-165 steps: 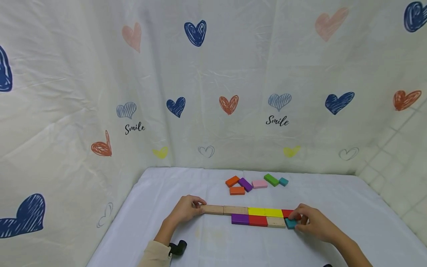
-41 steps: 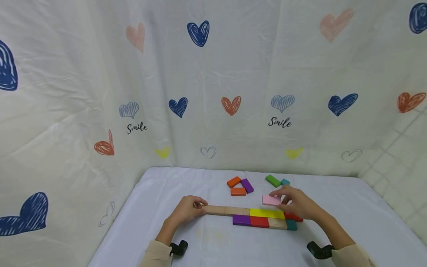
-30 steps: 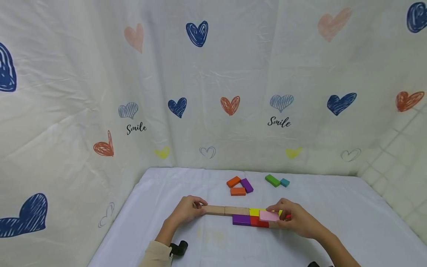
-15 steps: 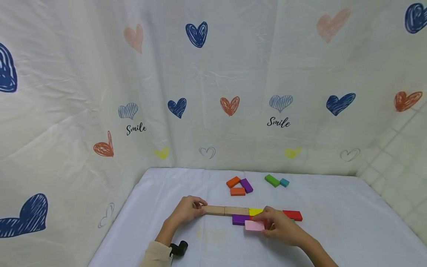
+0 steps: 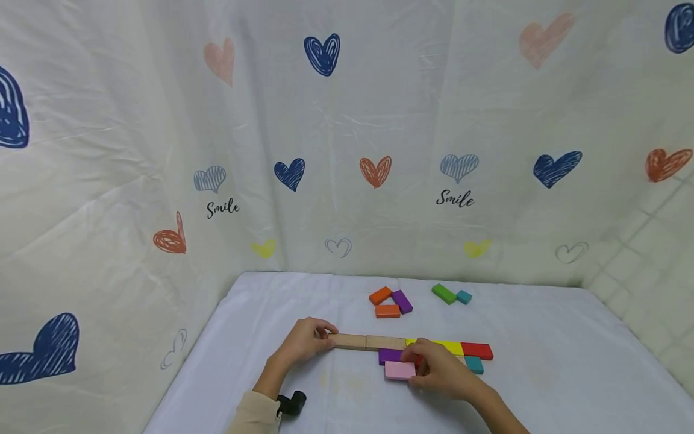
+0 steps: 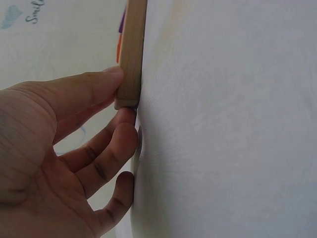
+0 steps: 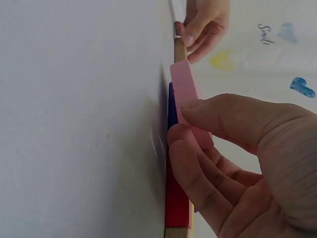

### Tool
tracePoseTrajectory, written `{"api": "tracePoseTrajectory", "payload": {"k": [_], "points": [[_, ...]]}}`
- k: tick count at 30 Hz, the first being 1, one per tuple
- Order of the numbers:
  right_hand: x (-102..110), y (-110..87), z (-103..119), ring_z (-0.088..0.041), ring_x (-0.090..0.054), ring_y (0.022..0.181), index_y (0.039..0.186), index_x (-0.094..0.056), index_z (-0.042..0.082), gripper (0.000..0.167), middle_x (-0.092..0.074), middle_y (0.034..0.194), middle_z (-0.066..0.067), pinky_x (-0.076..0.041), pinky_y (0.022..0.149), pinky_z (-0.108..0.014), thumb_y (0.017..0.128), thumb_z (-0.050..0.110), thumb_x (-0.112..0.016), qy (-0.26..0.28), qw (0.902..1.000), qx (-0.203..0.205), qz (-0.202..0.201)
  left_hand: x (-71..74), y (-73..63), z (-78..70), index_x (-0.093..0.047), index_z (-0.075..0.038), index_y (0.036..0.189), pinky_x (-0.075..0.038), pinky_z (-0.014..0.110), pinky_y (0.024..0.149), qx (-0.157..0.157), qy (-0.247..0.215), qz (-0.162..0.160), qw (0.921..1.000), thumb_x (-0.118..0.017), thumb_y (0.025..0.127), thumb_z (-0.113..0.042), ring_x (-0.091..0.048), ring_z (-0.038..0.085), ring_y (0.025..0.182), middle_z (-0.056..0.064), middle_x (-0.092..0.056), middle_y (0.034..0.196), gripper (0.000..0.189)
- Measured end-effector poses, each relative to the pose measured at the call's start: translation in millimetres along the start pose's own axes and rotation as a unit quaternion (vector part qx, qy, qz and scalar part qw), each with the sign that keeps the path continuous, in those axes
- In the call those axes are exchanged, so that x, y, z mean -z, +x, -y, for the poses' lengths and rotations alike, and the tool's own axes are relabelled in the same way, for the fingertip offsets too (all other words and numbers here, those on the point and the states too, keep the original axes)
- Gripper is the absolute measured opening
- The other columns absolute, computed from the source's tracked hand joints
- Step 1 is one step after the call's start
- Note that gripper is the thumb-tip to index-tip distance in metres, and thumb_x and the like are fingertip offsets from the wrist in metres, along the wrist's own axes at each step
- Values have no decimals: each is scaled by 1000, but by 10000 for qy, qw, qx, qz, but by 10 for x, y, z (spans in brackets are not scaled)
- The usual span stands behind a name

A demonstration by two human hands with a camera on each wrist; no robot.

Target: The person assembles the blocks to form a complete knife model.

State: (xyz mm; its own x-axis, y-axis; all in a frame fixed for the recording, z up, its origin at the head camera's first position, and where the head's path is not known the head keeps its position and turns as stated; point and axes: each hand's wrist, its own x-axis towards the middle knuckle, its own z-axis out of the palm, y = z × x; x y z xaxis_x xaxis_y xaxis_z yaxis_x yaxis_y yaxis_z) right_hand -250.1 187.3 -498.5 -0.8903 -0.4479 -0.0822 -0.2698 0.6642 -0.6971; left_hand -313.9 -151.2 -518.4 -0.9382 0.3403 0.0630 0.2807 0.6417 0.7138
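A row of wooden blocks lies on the white cloth: a plain wood block point(image 5: 348, 342) at its left end, another plain one, yellow ones, then a red block point(image 5: 477, 351). My left hand point(image 5: 305, 342) holds the row's left end, thumb on the plain block's side in the left wrist view. With thumb and fingers my right hand point(image 5: 447, 371) pinches a pink block point(image 5: 399, 371), tilted close over the purple block point(image 7: 172, 106) in the right wrist view. The nearer row runs from that purple block to a teal block point(image 5: 474, 364); my right hand hides its middle.
Toward the back lie loose blocks: two orange blocks point(image 5: 387, 311), a purple block point(image 5: 402, 301), a green block point(image 5: 444, 294) and a small teal block point(image 5: 464, 297). A white curtain point(image 5: 401, 120) printed with hearts hangs behind the table.
My right hand let go of the teal block at the nearer row's right end, took the pink block from the back, and carried it forward and left. My left hand stays put.
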Motion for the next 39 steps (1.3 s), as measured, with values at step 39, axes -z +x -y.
{"api": "tracePoseTrajectory", "payload": {"k": [39], "points": [[-52,-9,75,-12,-53,73,98,-73,20,18,-58,76,4,-46,64,-21,84,21,-84,-320,9994,-144,-67,12,-3,-4,-79,-15,105,-43,23,58,47,-52,51,10000,-81,86,-14,-53,11,68,-4,-63,81,18]]}}
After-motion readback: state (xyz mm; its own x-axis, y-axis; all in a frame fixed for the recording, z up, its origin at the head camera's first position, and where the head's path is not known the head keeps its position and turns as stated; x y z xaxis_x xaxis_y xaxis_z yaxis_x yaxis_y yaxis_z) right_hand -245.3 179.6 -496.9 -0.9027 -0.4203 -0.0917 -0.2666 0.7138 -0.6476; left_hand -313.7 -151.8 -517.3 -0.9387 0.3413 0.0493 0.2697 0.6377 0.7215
